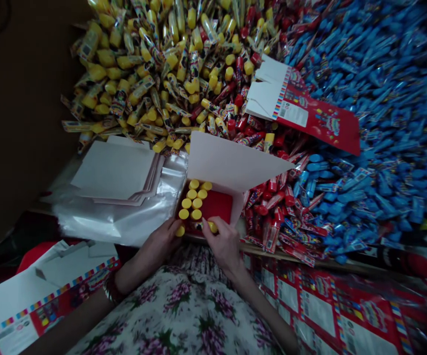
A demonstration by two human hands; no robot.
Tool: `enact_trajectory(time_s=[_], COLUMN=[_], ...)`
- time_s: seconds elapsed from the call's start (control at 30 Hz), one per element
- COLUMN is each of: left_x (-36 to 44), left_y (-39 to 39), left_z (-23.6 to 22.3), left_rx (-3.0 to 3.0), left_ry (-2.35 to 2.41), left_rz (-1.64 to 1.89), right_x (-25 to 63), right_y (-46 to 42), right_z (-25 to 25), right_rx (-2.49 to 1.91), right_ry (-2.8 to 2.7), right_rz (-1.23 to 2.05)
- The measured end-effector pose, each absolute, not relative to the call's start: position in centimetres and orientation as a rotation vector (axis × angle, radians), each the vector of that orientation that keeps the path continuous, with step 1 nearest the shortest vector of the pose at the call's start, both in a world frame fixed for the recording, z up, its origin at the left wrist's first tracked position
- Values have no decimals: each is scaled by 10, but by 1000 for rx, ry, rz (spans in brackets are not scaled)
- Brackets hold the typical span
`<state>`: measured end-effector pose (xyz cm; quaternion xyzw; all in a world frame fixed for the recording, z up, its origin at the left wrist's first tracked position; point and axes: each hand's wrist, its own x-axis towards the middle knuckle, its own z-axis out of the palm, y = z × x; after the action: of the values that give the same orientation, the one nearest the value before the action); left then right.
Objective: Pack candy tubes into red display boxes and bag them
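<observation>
An open carton (pixel 216 167) with its white lid flap raised stands in front of me. Inside, several yellow-capped tubes (pixel 191 194) stand upright in two columns on the left, caps up. A red surface (pixel 218 206) shows in the right part of the carton. My right hand (pixel 223 244) is closed on a yellow-capped tube (pixel 213 227) at the carton's near side. At the near left corner, my left hand (pixel 163 242) has its fingers closed around another yellow-capped tube (pixel 180 230), whose body is mostly hidden.
Heaps of wrapped yellow tubes (pixel 143 74), red tubes (pixel 272 197) and blue tubes (pixel 390 123) cover the table. A flat red carton (pixel 320 116) lies across them. White cards (pixel 115 170) rest on clear plastic bags (pixel 113 222) at left. Printed cartons (pixel 331 305) lie below the table edge.
</observation>
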<state>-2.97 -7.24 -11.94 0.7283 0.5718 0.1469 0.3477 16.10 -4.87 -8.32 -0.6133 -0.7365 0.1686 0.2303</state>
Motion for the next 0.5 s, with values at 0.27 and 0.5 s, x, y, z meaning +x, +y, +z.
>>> enact_trajectory(time_s=[0.27, 0.5], left_x=[-31, -30], left_y=[-74, -73], left_z=[-126, -139], left_rx=[1920, 1911], left_ry=[1480, 1453], left_rz=[421, 484], right_x=[135, 122], right_y=[-46, -54], right_z=[-93, -105], right_rx=[-1672, -1762], right_ry=[-2124, -2229], right_rz=[24, -54])
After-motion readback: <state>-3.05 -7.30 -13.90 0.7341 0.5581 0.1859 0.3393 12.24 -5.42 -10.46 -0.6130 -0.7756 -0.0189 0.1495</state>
